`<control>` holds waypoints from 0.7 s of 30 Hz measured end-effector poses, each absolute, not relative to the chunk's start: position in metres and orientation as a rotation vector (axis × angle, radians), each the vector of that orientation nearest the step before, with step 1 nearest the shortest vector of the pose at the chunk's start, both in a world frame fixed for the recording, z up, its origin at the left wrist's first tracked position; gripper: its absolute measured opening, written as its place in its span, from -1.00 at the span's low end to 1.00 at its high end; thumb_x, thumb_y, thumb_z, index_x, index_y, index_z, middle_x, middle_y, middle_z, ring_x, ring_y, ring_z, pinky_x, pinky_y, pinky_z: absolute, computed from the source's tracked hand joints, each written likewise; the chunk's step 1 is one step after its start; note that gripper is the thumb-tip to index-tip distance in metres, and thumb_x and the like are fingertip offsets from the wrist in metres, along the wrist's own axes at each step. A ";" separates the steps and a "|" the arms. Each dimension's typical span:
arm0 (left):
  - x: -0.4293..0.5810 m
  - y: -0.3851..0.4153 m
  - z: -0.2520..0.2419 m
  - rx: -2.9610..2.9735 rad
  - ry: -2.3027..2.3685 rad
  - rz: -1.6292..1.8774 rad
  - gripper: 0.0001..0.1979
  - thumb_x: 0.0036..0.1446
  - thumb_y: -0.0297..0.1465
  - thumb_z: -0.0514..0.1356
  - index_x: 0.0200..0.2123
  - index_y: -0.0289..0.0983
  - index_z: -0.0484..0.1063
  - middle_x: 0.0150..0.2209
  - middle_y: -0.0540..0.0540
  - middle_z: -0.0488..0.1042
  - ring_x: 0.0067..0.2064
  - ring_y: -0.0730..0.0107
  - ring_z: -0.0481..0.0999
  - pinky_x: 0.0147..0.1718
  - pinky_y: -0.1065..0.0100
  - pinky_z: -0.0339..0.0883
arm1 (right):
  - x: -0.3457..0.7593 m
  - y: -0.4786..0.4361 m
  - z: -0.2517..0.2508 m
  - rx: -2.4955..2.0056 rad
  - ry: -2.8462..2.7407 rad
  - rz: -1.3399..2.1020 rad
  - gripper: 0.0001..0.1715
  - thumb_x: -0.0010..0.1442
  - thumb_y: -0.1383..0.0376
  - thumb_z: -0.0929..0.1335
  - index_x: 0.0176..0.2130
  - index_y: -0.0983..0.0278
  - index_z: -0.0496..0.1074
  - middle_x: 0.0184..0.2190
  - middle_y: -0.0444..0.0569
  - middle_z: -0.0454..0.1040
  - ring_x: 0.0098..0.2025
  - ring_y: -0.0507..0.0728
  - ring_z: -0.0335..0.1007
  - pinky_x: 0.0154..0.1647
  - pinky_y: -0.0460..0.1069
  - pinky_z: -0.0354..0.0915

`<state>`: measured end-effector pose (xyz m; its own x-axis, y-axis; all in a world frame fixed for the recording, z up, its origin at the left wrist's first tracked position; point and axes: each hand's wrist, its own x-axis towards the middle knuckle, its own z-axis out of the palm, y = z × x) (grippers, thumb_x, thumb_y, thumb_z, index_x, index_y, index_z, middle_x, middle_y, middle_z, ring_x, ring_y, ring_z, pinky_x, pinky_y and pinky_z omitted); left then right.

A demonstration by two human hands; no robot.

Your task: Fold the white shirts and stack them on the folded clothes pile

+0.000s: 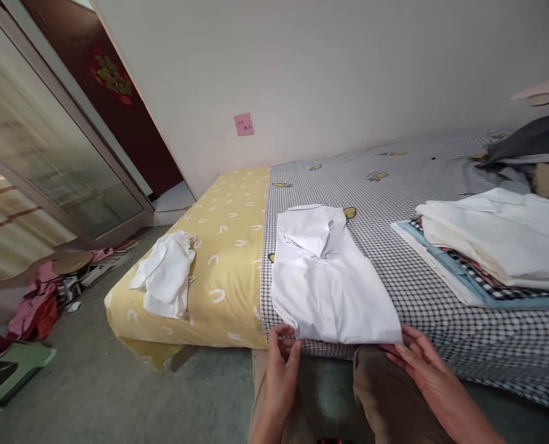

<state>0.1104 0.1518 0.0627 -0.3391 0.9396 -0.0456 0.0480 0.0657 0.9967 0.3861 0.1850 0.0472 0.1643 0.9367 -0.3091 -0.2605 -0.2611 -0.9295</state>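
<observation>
At the near edge of the bed [231, 265], the left hand [282, 364] is loosely curled at the near left corner of a white shirt [321, 302]; whether its fingers pinch the cloth I cannot tell. The right hand [423, 364] appears to grip the near right corner, thumb above the hem and fingers bent beneath it. The shirt should handle as light, soft and limp, creasing easily but in no danger of breaking; with so little stiffness it would likely sag if lifted from one point, so the two near corners look like the sound places to hold, keeping the hem stretched between them. The shirt lies flat just beyond and between the hands, its near hem along the bed's edge, its body running away over the checked part of the bed, with loose folded layers at the far end. To the right, well apart from it, sits a pile of folded clothes [496, 240]; to the left, a crumpled white cloth [168, 274] rests on the yellow part. Farthest off, a pink note [243, 124] is on the wall [348, 74].
</observation>
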 end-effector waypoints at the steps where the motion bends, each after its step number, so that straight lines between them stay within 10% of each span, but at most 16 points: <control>1: 0.111 0.151 0.062 1.019 1.542 1.390 -0.53 0.09 -0.03 0.26 -0.04 -0.15 0.31 -0.13 -0.13 0.49 -0.22 0.32 0.51 -0.14 0.26 0.40 | 0.386 0.185 0.048 -1.324 -0.716 1.364 -0.15 -0.16 -0.14 0.58 0.04 0.09 0.41 0.05 -0.01 0.55 0.04 0.28 0.53 0.06 0.14 0.47; 21: 0.107 0.150 0.055 1.012 1.738 1.323 -0.56 0.14 -0.35 0.15 0.10 -0.29 0.22 -0.40 0.04 0.34 -0.34 0.36 0.42 -0.24 0.34 0.35 | 0.393 0.184 0.040 -1.309 -0.625 1.365 -0.16 -0.11 -0.06 0.59 0.12 0.01 0.42 -0.06 -0.11 0.61 -0.02 0.16 0.54 -0.06 -0.05 0.49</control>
<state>0.1074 0.1504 0.0553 -0.4343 0.8971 -0.0809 0.1604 0.1654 0.9731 0.3934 0.1840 0.0397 0.1995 0.9160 -0.3482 -0.3353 -0.2700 -0.9026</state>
